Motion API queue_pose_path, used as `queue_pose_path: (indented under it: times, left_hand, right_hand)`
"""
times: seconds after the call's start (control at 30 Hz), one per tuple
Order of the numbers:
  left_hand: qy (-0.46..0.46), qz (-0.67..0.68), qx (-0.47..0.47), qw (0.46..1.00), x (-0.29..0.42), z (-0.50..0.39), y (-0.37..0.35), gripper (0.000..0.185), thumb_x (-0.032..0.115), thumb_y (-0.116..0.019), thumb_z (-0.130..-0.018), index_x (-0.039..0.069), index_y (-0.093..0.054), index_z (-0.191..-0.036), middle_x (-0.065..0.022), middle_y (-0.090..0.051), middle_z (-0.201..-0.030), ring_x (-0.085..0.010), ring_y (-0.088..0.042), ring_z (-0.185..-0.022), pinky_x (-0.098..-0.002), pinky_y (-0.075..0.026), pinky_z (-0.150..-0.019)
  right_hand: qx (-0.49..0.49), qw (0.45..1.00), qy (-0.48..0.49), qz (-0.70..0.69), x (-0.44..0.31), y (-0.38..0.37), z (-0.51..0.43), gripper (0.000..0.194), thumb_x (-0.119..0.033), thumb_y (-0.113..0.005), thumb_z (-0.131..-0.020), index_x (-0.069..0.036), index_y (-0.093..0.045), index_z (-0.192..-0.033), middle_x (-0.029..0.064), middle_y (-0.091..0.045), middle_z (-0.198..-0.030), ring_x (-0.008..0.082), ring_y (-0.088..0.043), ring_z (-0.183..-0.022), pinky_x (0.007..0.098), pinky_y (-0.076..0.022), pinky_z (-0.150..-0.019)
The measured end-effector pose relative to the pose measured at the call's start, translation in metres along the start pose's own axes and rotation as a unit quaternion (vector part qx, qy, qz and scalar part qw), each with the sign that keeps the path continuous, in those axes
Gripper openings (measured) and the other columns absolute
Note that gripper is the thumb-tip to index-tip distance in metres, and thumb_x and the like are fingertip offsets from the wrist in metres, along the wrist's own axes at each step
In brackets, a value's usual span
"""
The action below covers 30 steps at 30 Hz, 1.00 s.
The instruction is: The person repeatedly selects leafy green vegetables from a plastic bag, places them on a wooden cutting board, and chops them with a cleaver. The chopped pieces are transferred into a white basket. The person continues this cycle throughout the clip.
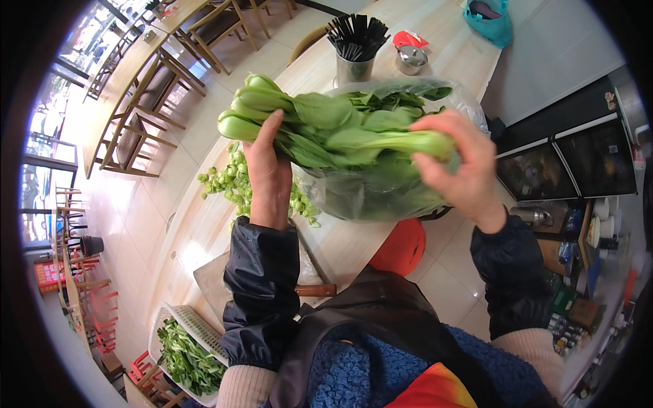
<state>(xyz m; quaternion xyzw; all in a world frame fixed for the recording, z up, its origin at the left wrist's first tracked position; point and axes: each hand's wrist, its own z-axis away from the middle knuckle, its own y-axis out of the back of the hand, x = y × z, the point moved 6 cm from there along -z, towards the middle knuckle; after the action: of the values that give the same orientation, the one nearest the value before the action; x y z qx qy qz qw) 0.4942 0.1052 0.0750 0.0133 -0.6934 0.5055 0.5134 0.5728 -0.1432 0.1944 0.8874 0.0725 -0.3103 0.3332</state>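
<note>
Several heads of bok choy [250,109] lie gathered in my left hand [270,163], their pale bases pointing left and the leaves stretching right. My right hand [461,166] grips another bok choy [393,143] by its base, its leaves over the bunch. Behind and below both hands a clear plastic bag [357,196] holds more leafy greens. Cut bok choy bases [234,176] are heaped on the table left of my left wrist. A knife with a wooden handle [316,290] lies near my body, beside a board [211,278] partly hidden by my left sleeve.
On the wooden table [352,245] stand a metal container of black utensils [355,66], a lidded metal pot [411,58] and a teal bag [490,25]. A white plastic basket [196,326] of cut greens is at lower left. A red stool [403,250] stands by the table edge.
</note>
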Motion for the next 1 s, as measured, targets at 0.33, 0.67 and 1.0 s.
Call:
queue_pose_path:
  times: [0.33,0.67,1.0]
  left_hand:
    - [0.051,-0.127,-0.187,0.973,-0.005,0.031,-0.027,0.065,0.0,-0.074,-0.077,0.006,-0.043,-0.134,-0.0053,-0.059,-0.118,-0.0172,-0.056,-0.112,-0.0315,-0.045,-0.097]
    - [0.067,-0.19,-0.185,0.962,-0.018,0.04,-0.032,0.061,0.002,-0.073,-0.079,0.003,-0.046,-0.134,-0.0054,-0.06,-0.119,-0.0166,-0.057,-0.11,-0.0319,-0.045,-0.097]
    - [0.167,-0.071,-0.193,0.964,-0.046,0.048,-0.036,0.057,0.003,-0.072,-0.081,0.001,-0.049,-0.134,-0.0095,-0.058,-0.128,-0.0209,-0.055,-0.117,-0.0348,-0.042,-0.103]
  right_hand:
    - [-0.089,0.988,-0.051,0.112,0.004,0.013,-0.045,0.024,-0.016,-0.074,-0.073,0.0,-0.064,-0.089,0.0116,-0.062,-0.078,0.0248,-0.06,-0.067,0.0334,-0.0477,-0.06]
    - [-0.142,0.989,-0.049,0.004,0.021,-0.038,-0.045,0.034,-0.027,-0.078,-0.082,0.003,-0.064,-0.093,0.0053,-0.054,-0.073,0.0159,-0.051,-0.065,0.0291,-0.0439,-0.06]
    - [-0.122,0.97,-0.166,-0.127,0.045,-0.06,-0.042,0.04,-0.034,-0.076,-0.085,0.002,-0.065,-0.096,0.004,-0.056,-0.066,0.0103,-0.053,-0.06,0.0267,-0.042,-0.055]
